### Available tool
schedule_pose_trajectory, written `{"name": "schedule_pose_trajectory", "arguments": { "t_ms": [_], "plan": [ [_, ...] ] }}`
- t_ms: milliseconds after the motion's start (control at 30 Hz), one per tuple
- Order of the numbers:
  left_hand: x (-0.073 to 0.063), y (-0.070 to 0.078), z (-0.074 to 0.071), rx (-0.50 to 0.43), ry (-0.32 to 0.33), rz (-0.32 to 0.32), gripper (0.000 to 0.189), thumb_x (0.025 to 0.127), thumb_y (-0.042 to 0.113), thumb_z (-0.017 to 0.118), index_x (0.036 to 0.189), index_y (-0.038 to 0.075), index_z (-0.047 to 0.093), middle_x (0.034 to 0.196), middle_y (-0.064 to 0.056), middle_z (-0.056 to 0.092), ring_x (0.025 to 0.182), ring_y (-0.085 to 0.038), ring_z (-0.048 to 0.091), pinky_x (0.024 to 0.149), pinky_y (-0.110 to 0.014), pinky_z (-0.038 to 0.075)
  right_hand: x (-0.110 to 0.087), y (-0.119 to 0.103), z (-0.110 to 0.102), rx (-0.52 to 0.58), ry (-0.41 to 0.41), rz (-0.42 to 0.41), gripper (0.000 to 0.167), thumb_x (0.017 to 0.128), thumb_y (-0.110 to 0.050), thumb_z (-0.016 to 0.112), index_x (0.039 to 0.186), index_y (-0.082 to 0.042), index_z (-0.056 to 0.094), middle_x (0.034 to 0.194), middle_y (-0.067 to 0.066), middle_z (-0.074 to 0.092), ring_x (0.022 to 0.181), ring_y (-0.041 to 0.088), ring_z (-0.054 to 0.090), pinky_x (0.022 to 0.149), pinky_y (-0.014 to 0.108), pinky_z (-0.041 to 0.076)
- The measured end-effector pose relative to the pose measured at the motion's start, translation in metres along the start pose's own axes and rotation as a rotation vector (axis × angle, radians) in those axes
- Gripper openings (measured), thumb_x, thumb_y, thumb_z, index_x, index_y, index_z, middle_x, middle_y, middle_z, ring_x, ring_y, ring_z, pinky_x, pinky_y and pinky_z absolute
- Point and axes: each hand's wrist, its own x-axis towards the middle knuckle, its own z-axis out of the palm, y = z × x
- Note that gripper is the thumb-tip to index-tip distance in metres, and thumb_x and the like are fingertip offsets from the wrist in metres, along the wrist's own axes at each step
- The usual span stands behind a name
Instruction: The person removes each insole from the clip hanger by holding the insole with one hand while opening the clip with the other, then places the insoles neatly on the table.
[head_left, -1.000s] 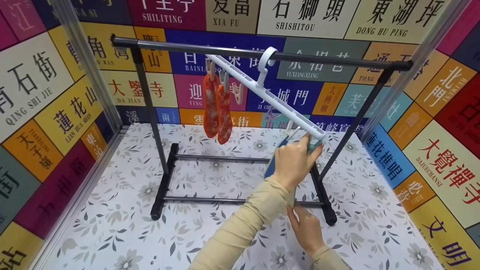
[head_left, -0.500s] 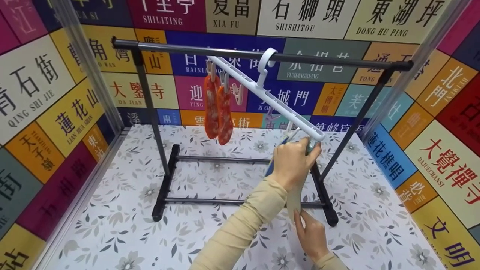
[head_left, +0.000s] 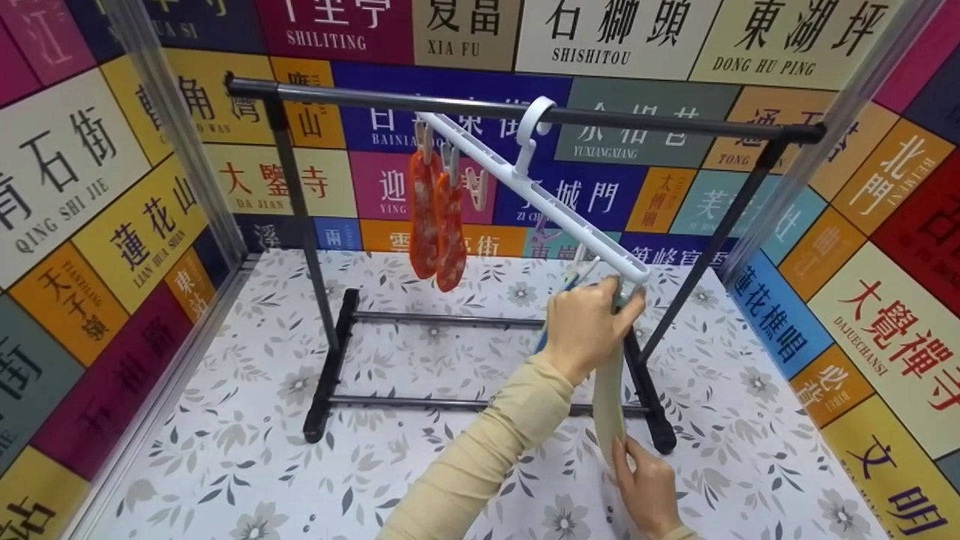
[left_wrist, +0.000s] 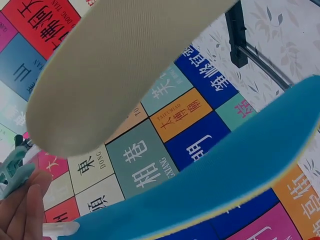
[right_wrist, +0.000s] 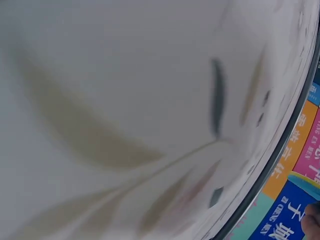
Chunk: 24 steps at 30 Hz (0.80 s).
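Observation:
At the near end of the white clip hanger (head_left: 577, 225), my left hand (head_left: 589, 322) pinches a teal clothespin (left_wrist: 17, 172). A blue insole (left_wrist: 200, 185) with a yellow edge hangs beside it from a white clothespin (left_wrist: 60, 229). Lower down, my right hand (head_left: 649, 484) pinches the bottom end of a second insole (head_left: 609, 397), whose beige face shows. In the left wrist view its rounded upper end is close to the teal clothespin; whether the pin grips it, I cannot tell. Two orange insoles (head_left: 450, 232) hang from clothespins at the far end.
The hanger's hook loops over the top bar (head_left: 390, 101) of a black rack (head_left: 322, 375). A spare pale clothespin (head_left: 475, 189) dangles near the orange insoles. Flowered cloth (head_left: 247, 465) covers the table, with sign-patterned walls (head_left: 615, 45) around it.
My right hand has moved down and to the right with the bottom of the beige-faced insole, so more of it shows below my left hand. The left hand has barely moved.

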Motion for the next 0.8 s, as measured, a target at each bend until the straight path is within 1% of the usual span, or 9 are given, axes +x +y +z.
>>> {"name": "schedule_pose_trajectory", "arguments": {
  "t_ms": [133,233,333,400,467,533,633,700,800],
  "plan": [
    [-0.002,0.0,0.0,-0.017,-0.008,0.012,0.036,0.089,0.047,0.068,0.068,0.019,0.058,0.049,0.012,0.041,0.043,-0.002,0.03,0.041,-0.019,0.022,-0.002,0.01,-0.008,-0.03,0.023,0.044,0.007,0.077,0.004,0.072,0.08,-0.001,0.07,0.069,0.016,0.072,0.059,0.037,0.068,0.054,0.045,0.048],
    [-0.004,-0.001,0.0,-0.025,-0.007,0.018,0.033,0.088,0.047,0.07,0.075,0.018,0.062,0.05,0.011,0.046,0.043,-0.002,0.032,0.041,-0.018,0.023,0.0,0.018,-0.015,-0.047,0.044,0.063,0.003,0.079,0.002,0.073,0.08,0.0,0.071,0.071,0.017,0.073,0.063,0.038,0.07,0.056,0.044,0.049],
    [-0.006,-0.002,0.0,-0.027,-0.008,0.019,0.031,0.088,0.047,0.07,0.091,0.015,0.072,0.054,0.01,0.057,0.042,-0.002,0.04,0.04,-0.017,0.029,0.002,0.026,-0.022,-0.062,0.059,0.08,0.003,0.081,0.0,0.072,0.083,0.001,0.072,0.075,0.018,0.074,0.066,0.038,0.071,0.058,0.042,0.051],
    [-0.007,-0.003,0.0,-0.024,-0.005,0.02,0.035,0.088,0.046,0.07,0.103,0.014,0.074,0.06,0.008,0.065,0.043,-0.003,0.047,0.04,-0.017,0.032,0.003,0.031,-0.026,-0.073,0.059,0.088,0.002,0.082,0.0,0.072,0.082,0.001,0.072,0.072,0.017,0.073,0.061,0.035,0.069,0.056,0.039,0.05],
    [-0.009,-0.005,0.0,-0.029,0.004,0.026,0.037,0.089,0.043,0.07,0.111,0.013,0.074,0.066,0.007,0.071,0.044,-0.003,0.053,0.04,-0.016,0.033,0.005,0.035,-0.029,-0.089,0.06,0.08,0.002,0.08,0.001,0.072,0.08,0.001,0.07,0.065,0.016,0.07,0.053,0.033,0.064,0.052,0.04,0.047],
    [-0.011,-0.006,0.0,-0.042,0.019,0.037,0.033,0.09,0.039,0.069,0.11,0.014,0.074,0.072,0.005,0.074,0.044,-0.004,0.055,0.039,-0.016,0.034,0.006,0.04,-0.033,-0.099,0.062,0.07,0.005,0.078,0.002,0.073,0.077,0.001,0.069,0.059,0.016,0.067,0.047,0.032,0.059,0.048,0.041,0.044],
    [-0.013,-0.008,0.0,-0.069,0.042,0.054,0.027,0.091,0.035,0.069,0.107,0.014,0.075,0.079,0.004,0.077,0.043,-0.003,0.056,0.04,-0.014,0.036,0.006,0.046,-0.039,-0.112,0.059,0.066,0.008,0.075,0.005,0.075,0.076,0.003,0.067,0.058,0.018,0.065,0.046,0.035,0.059,0.045,0.043,0.043],
    [-0.015,-0.01,-0.001,-0.072,0.057,0.063,0.024,0.092,0.034,0.068,0.104,0.015,0.075,0.083,0.004,0.077,0.045,-0.004,0.058,0.041,-0.014,0.038,0.006,0.049,-0.044,-0.116,0.056,0.083,0.007,0.075,0.005,0.075,0.077,0.005,0.068,0.061,0.021,0.066,0.049,0.038,0.062,0.046,0.044,0.044],
    [-0.017,-0.011,-0.002,-0.06,0.091,0.079,0.021,0.091,0.035,0.069,0.099,0.016,0.075,0.085,0.007,0.077,0.046,-0.005,0.06,0.041,-0.018,0.04,0.005,0.055,-0.05,-0.126,0.055,0.105,0.006,0.078,0.003,0.074,0.08,0.006,0.068,0.061,0.022,0.066,0.048,0.039,0.062,0.045,0.043,0.043]
  ]
}}
